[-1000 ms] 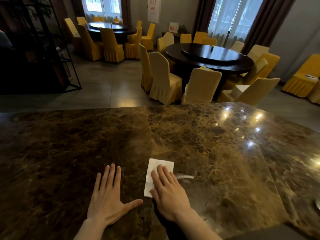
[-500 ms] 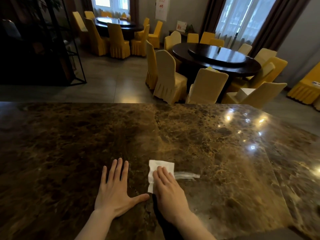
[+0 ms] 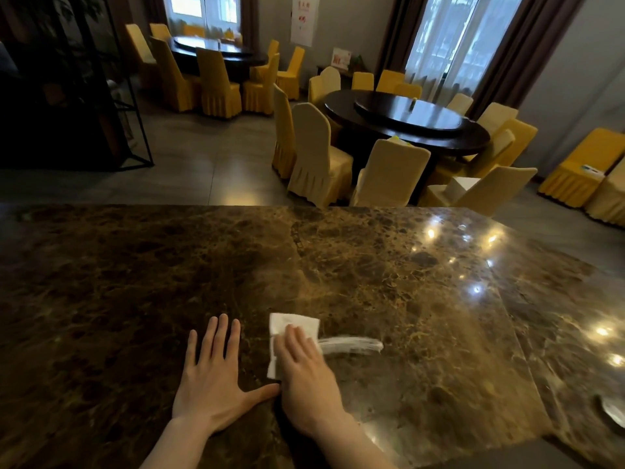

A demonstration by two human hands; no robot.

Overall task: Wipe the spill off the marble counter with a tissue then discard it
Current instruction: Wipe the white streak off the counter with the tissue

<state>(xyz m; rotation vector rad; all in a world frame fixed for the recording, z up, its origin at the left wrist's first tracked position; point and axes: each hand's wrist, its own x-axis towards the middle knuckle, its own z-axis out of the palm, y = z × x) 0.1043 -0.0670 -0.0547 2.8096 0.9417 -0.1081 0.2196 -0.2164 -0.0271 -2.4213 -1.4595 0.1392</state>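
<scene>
White tissue (image 3: 293, 328) is the landmark we work from: our right hand (image 3: 306, 377) lies flat on its near half, fingers together and pressing it onto the marble counter (image 3: 372, 282), not pinching it, so only the far strip and the left edge of the folded sheet show. Our left hand (image 3: 211, 384) rests just left of the tissue, fingers spread, palm down on bare stone, its thumb tip reaching almost to the tissue's near left corner; it holds nothing. The spill (image 3: 351, 345) lies to the right of the tissue as a pale wet streak whose long axis runs left to right, its near end meeting the tissue's right edge under our right fingers. We judge that the coming stroke turns on this: the streak extends away from the right hand along its own length, so a sweep to the right along that line would cover it, and the right hand is plainly the nearer one. How much liquid sits under the tissue we cannot tell, since hand and paper hide it. The right hand is a little blurred. No bin for discarding shows anywhere near the tissue, and a dim object (image 3: 614, 409) far right of it, at the frame edge, is cut off and unreadable.
</scene>
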